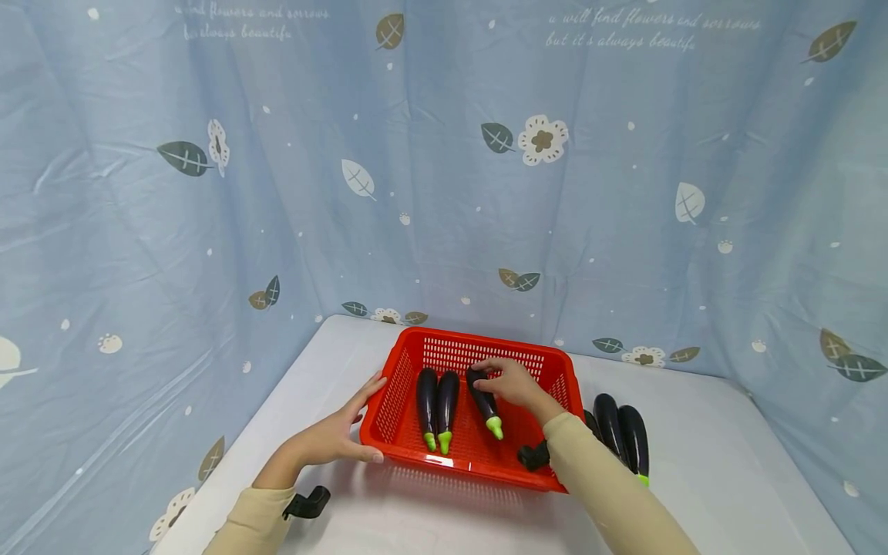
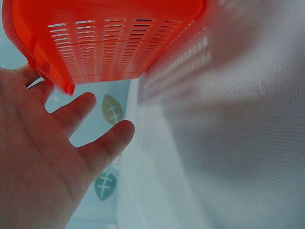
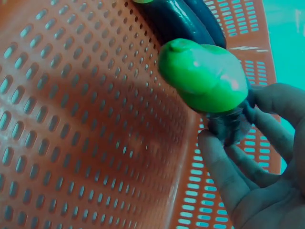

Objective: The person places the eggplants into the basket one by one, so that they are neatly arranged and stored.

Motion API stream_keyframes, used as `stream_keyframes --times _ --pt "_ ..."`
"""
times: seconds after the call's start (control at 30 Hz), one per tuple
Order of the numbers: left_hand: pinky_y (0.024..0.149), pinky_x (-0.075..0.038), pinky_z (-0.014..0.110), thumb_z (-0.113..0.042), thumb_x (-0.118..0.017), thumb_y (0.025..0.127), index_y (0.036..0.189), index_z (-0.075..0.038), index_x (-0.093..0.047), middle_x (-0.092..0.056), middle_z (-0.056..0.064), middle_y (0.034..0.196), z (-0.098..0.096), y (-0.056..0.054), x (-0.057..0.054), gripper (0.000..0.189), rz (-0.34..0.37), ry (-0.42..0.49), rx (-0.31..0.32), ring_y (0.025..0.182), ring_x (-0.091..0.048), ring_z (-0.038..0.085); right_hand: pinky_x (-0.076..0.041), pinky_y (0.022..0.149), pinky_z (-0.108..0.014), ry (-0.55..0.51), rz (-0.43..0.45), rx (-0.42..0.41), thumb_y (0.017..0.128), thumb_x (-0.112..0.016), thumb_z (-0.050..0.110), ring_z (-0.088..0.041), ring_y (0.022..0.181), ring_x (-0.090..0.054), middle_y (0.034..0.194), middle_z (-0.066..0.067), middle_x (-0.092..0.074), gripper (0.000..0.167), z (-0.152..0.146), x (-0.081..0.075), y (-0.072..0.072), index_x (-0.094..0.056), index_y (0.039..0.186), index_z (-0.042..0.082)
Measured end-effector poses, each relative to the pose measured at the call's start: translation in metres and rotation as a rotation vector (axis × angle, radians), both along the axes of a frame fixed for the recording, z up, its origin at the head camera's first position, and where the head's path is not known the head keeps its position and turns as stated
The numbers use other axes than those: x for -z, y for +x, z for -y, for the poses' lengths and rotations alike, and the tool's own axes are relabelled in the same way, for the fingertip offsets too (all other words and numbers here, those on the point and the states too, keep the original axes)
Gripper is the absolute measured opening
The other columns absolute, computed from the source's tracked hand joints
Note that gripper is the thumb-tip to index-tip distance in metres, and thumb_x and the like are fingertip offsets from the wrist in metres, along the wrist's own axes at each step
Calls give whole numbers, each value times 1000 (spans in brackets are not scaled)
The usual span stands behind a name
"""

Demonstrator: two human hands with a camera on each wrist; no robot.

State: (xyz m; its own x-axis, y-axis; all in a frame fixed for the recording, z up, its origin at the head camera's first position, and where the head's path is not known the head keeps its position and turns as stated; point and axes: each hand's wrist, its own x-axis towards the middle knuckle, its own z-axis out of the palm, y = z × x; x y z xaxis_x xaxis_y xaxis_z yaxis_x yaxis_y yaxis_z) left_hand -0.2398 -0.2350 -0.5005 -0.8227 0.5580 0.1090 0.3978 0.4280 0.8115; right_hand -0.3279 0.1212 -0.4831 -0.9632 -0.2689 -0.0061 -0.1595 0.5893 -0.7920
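A dark purple eggplant (image 1: 486, 405) with a green stem end is pinched between the thumb and fingers of my right hand (image 1: 515, 383), inside a red slotted basket (image 1: 395, 389). Up close in the right wrist view, its green cap (image 3: 205, 76) faces the camera. Two more eggplants, one (image 1: 426, 405) beside another (image 1: 448, 405), lie on the basket's left side, stems toward me. My left hand (image 1: 326, 441) is at the basket's left end with fingers spread. In the left wrist view, its fingers (image 2: 76, 112) reach along the basket's outer side and some are hidden behind the rim.
To the right of the basket, several eggplants (image 1: 633, 435) lie together on the white table (image 1: 721, 462), partly covered by my right forearm. A blue patterned curtain (image 1: 444, 193) hangs behind the table and along its sides. Black wrist mounts (image 1: 308, 502) stick out from both sleeves.
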Motion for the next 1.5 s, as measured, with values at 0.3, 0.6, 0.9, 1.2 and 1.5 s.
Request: stream_keyframes --times 0.3,0.6,0.9,1.2,1.5 --pt "111 -31 70 -35 -87 79 165 -17 -8 5 8 171 1 0 1 118 12 5 3 152 -13 44 -60 71 -41 10 41 -28 91 -76 13 -18 80 -64 119 -16 -66 32 7 1 -1 -73 123 8" --pt "112 -32 68 -36 -87 79 165 -18 -8 4 6 171 0 0 1 118 6 0 -2 152 -15 42 -61 75 -41 49 107 -45 92 -75 13 -23 80 -66 123 -19 -62 36 14 0 -1 -70 127 6" --pt "112 -32 68 -36 -87 79 165 -18 -8 5 7 171 0 0 0 119 13 -2 -8 152 -14 43 -61 76 -41 36 147 -63 91 -75 7 -31 78 -72 110 -15 -62 40 20 0 0 -67 130 4" --pt "112 -32 68 -37 -87 78 165 -20 -8 5 7 171 1 -1 2 119 14 -9 -12 152 -14 43 -62 76 -39 -13 170 -89 91 -73 2 -30 82 -73 137 -27 -54 43 20 1 2 -65 133 2" --pt "112 -31 69 -37 -87 79 165 -21 -7 5 7 171 1 -2 4 119 11 -12 -11 152 -14 43 -62 77 -41 2 155 -82 91 -73 3 -29 85 -72 141 -27 -53 43 18 0 4 -65 133 4"
